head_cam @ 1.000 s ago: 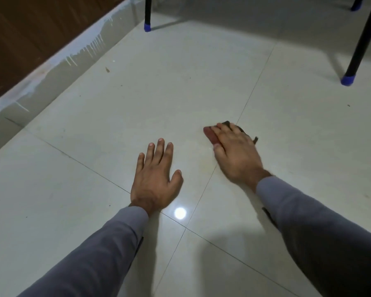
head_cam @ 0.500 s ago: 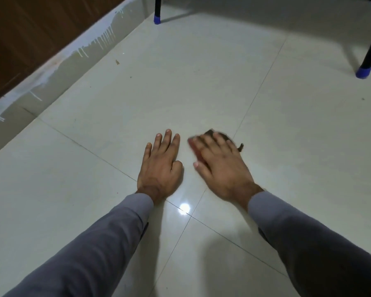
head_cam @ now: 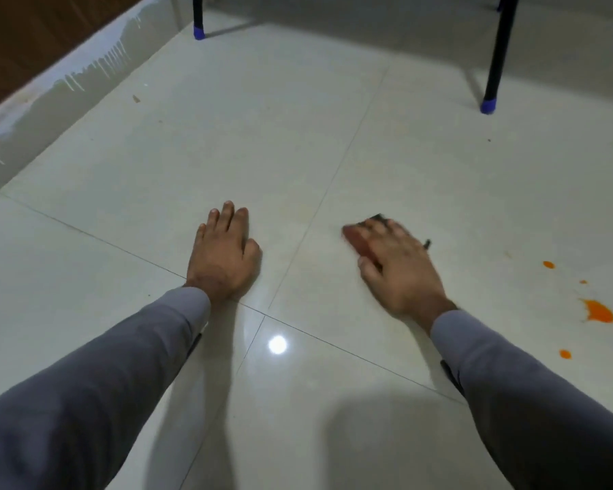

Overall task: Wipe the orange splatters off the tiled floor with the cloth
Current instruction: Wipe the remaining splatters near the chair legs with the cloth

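Tiled floor (head_cam: 333,143) newly showing orange splatters (head_cam: 598,311); blurred right hand (head_cam: 400,267), seemingly flat on cloth (head_cam: 356,240), farther right.

Reddish-brown cloth (head_cam: 355,239) shows under the right hand's fingers (head_cam: 379,229). Bright orange splatters (head_cam: 599,311) dot pale cream tiles (head_cam: 248,136) beyond them. Grey sleeves (head_cam: 531,394); blue-tipped black legs (head_cam: 491,90).

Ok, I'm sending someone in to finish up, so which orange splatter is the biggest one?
Start at the right hand pressing the cloth on the tiled floor. Look to its right, near the picture's edge, where orange splatters scatter. The biggest splatter is the irregular blot with thin streaks, sitting between small round dots.
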